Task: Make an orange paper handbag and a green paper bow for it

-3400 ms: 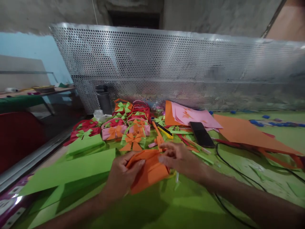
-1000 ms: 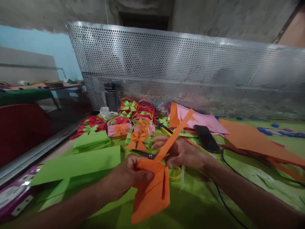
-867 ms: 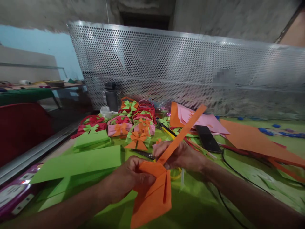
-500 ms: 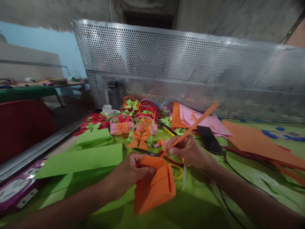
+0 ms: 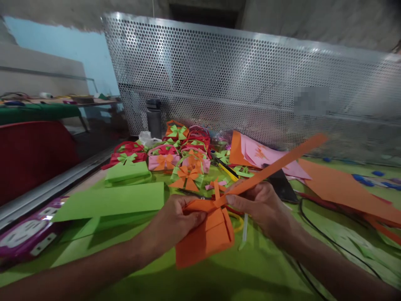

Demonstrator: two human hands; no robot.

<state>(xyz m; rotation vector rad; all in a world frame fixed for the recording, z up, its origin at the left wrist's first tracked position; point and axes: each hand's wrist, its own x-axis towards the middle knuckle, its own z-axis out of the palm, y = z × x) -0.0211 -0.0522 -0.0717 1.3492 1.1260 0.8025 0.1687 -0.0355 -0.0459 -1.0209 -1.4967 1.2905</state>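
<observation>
My left hand point(image 5: 180, 221) pinches the upper edge of a folded orange paper bag point(image 5: 205, 242), thumb on the near face. Between the thumb and fingers of my right hand point(image 5: 258, 202) is a long orange paper strip point(image 5: 278, 161), its free end pointing up and to the right. The strip's lower end crosses the bag's top edge, where a short upright orange piece sticks up. Whether the strip is fixed to the bag I cannot tell. Partly hidden behind the bag lie scissors with a yellow handle point(image 5: 237, 223).
Small finished paper bags with bows point(image 5: 164, 161) cluster at the back beside a dark bottle point(image 5: 154, 121). Green folded sheets point(image 5: 112, 200) and a purple power strip point(image 5: 28, 234) are on the left. A phone point(image 5: 282, 186), a black cable point(image 5: 332, 238) and orange sheets point(image 5: 347, 184) lie right.
My right hand has brought the orange strip down against the bag's top edge, and its free end now reaches further right. My left hand keeps its hold. The view has shifted slightly.
</observation>
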